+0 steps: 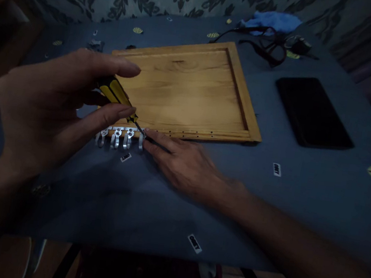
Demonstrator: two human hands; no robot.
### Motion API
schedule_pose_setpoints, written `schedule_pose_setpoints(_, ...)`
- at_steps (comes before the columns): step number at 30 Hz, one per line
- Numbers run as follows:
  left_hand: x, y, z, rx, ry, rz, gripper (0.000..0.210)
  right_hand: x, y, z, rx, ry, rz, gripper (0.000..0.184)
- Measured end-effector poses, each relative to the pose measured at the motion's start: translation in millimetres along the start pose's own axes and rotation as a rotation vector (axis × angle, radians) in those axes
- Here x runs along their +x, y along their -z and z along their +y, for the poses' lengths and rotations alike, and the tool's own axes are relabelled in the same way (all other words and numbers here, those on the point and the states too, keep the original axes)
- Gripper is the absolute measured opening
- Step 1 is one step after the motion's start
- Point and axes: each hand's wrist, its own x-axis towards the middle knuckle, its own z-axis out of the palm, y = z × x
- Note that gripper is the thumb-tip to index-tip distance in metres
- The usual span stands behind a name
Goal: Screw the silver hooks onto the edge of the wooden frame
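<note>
My left hand (62, 97) is closed around the yellow and black handle of a screwdriver (118, 94). The screwdriver tilts down to the right, its tip at the rightmost small metal hook (141, 141). Thumb and fingers of my right hand (185, 160) grip that hook against the near edge of a shallow wooden tray-like frame (178, 94). A thin dark strip shows between those fingers; I cannot tell what it is. Further left along the same edge sit several similar silvery hooks (128, 137). Small dark holes dot the edge to the right of my fingertips.
A black phone or tablet (315, 113) lies right of the frame on the grey patterned tablecloth (233, 239). Behind it are dark-rimmed glasses (268, 51), a blue cloth (273, 21) and a small dark object (299, 44). Patterned wallpaper rises behind the table.
</note>
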Motion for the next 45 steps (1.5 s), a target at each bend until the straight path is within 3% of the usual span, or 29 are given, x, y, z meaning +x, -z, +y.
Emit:
schedule_pose_setpoints(12,-2,0.5,1,-0.078,-0.028,-0.009,0.045,-2,-3,1,-0.027,0.022,0.049,0.054)
schedule_pose_setpoints(17,-2,-0.8,1,-0.098,0.031,-0.036,0.039,-1,-2,1,-0.037,0.021,0.056,0.053)
schedule_pose_setpoints(24,-1,-8.3,0,-0.142,0.000,0.016,0.041,1,-2,0,-0.034,-0.005,0.012,0.052)
schedule_pose_setpoints(29,1,-8.5,2,-0.104,-0.018,0.033,0.031,1,-2,0,-0.054,-0.003,0.008,0.053)
schedule_pose_setpoints(37,1,-1.2,-3,-0.021,-0.081,-0.017,0.039,1,-4,1,-0.077,0.024,0.057,0.052)
schedule_pose_setpoints(42,-1,0.5,3,-0.007,-0.008,-0.044,0.039,1,-3,0,-0.071,0.017,0.062,0.051)
schedule_pose_setpoints(45,0,1.7,7,0.012,-0.040,-0.069,0.043,0,-4,1,-0.054,0.019,0.056,0.051)
